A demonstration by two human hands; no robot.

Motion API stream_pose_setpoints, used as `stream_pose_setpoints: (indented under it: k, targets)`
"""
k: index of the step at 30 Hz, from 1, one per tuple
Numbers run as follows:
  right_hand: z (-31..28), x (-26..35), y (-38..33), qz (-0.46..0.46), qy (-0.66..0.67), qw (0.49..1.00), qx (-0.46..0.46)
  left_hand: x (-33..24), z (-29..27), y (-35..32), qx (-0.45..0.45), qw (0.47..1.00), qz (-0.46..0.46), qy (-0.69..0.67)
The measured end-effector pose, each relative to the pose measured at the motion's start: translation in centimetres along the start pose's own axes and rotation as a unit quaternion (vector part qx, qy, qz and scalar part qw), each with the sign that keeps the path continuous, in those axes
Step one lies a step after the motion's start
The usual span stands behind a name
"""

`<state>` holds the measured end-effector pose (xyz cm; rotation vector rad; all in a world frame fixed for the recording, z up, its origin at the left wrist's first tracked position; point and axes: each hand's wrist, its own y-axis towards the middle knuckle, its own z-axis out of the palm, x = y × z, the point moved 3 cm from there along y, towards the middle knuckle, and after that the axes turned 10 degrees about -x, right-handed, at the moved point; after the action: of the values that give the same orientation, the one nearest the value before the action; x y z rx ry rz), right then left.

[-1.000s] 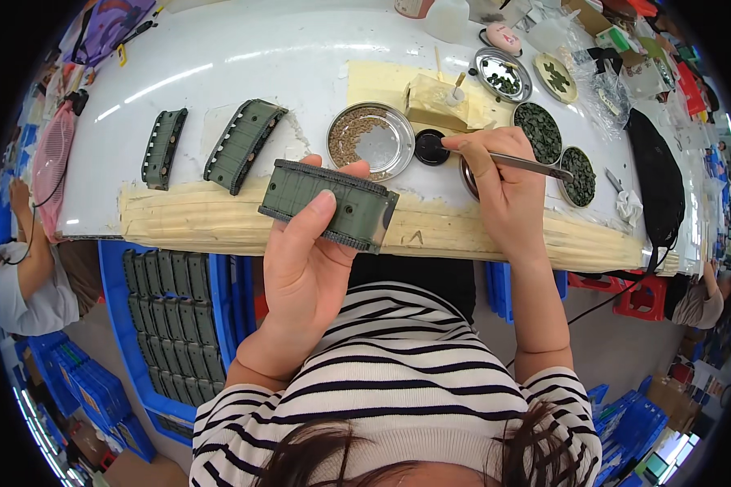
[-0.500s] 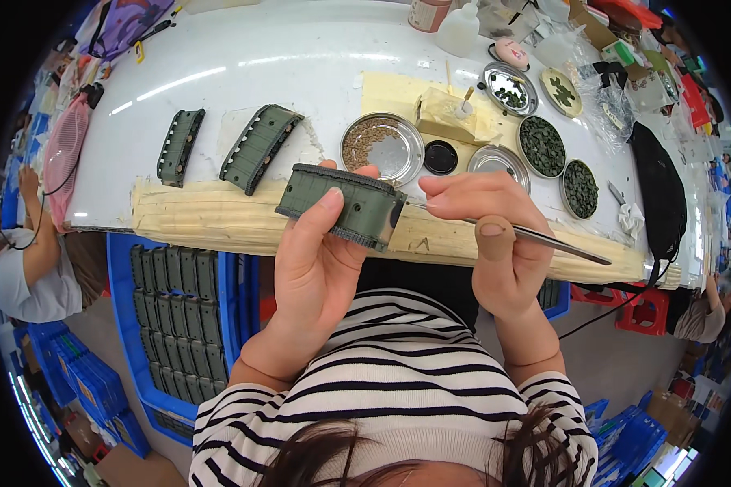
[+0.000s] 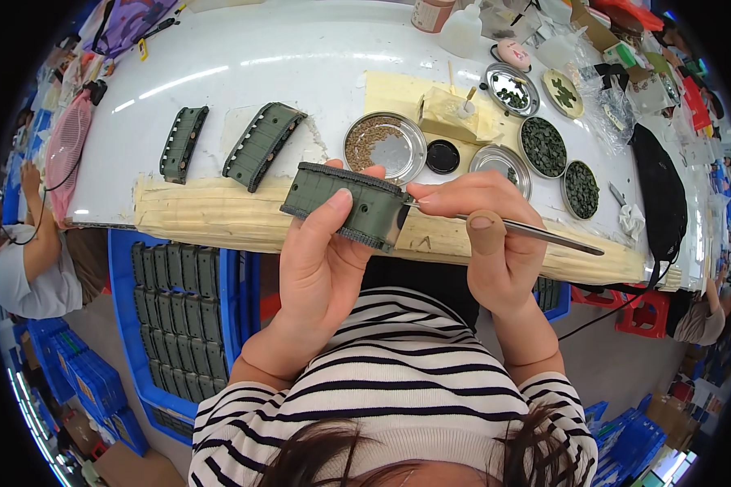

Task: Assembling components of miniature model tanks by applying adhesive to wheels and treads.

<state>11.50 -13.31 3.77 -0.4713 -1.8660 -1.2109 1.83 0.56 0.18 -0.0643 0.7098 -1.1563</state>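
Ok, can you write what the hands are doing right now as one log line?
left hand: holds green curved part | right hand: holds metal tweezers, tip at part's end | where: above table edge

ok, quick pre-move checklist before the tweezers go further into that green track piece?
1. Left hand grips the green track piece, thumb across its face: ok.
2. Right hand holds the tweezers, tip at the piece's right end: ok.
3. Small part between the tweezer tips: cannot tell, hidden against the piece.
4. Piece held above the table's taped front edge, free of the two track pieces lying on the table: ok.
5. Dishes of small green parts within the right hand's reach: ok, judging by position.
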Motion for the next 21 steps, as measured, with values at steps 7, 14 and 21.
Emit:
stream_pose_setpoints:
  k: [7, 14, 21]
  targets:
    - [0.05, 0.16, 0.0, 0.004, 0.001, 1.0, 0.002, -0.02, 0.06, 0.08, -0.018, 1.0, -0.012, -0.006]
    - [0.33, 0.49, -0.12, 0.003, -0.031, 1.0, 0.005, 0.04, -0.06, 0.05, -0.022, 1.0, -0.007, 0.004]
    - [0.37, 0.19, -0.48, -0.027, -0.005, 1.0, -0.013, 0.15, -0.02, -0.02, -0.024, 1.0, -0.003, 0.006]
